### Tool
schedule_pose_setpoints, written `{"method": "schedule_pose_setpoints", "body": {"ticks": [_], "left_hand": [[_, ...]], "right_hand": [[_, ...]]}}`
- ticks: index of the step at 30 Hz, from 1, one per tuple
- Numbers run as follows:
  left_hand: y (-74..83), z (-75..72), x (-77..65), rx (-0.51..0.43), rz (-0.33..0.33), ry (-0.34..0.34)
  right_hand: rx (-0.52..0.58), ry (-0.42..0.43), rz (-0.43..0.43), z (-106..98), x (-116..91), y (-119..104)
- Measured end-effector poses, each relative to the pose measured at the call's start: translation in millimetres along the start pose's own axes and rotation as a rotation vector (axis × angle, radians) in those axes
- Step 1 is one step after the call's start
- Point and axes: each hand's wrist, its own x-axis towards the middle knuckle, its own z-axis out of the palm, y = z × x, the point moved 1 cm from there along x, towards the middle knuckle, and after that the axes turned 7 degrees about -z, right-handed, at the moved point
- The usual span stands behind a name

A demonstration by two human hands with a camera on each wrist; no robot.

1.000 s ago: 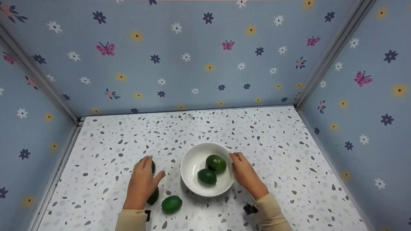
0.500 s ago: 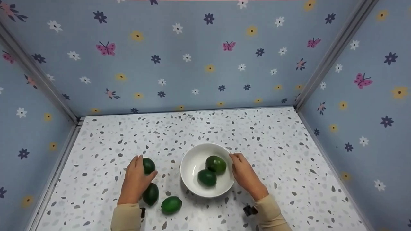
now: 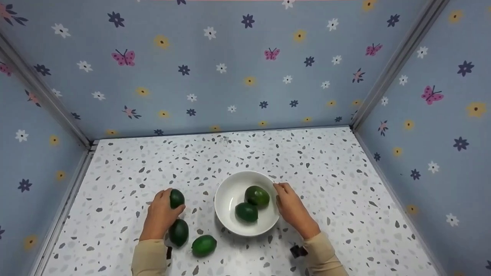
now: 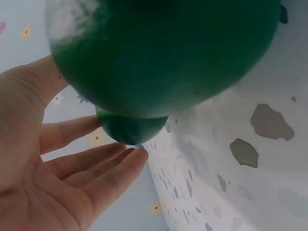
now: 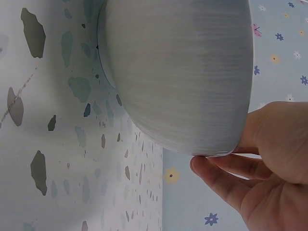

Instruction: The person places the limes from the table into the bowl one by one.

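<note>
L hand [image 3: 158,216] draws thumb in on green fruit [image 3: 177,199] at its fingertips vs b4, half-curled, firm hold unclear; R hand [image 3: 294,210] pinches bowl [image 3: 229,194] rim L of it.

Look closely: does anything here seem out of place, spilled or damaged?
Nothing stands out. The white bowl stands upright on the speckled table, two green fruits inside, the right hand holding it. Three more green fruits lie left of it, the left hand at the far one. No spill or damage shows.
</note>
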Motion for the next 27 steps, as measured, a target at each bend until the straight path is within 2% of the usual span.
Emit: {"method": "schedule_pose_setpoints", "body": {"ticks": [5, 13, 20, 27], "left_hand": [[-3.8, 1.2, 4.1, -0.013, 0.015, 0.008], [-6.6, -0.2, 11.5, -0.051, -0.030, -0.020], [-8.6, 1.7, 10.4, -0.029, -0.002, 0.013], [-7.5, 0.9, 4.4, -0.026, 0.004, 0.031]], "right_hand": [[-0.001, -0.005, 0.006, 0.1, 0.0, -0.2], [-0.014, 0.001, -0.003, 0.1, 0.5, 0.3], [-0.028, 0.027, -0.056, 0.5, -0.2, 1.8], [-0.021, 0.024, -0.056, 0.8, 1.0, 2.3]]}}
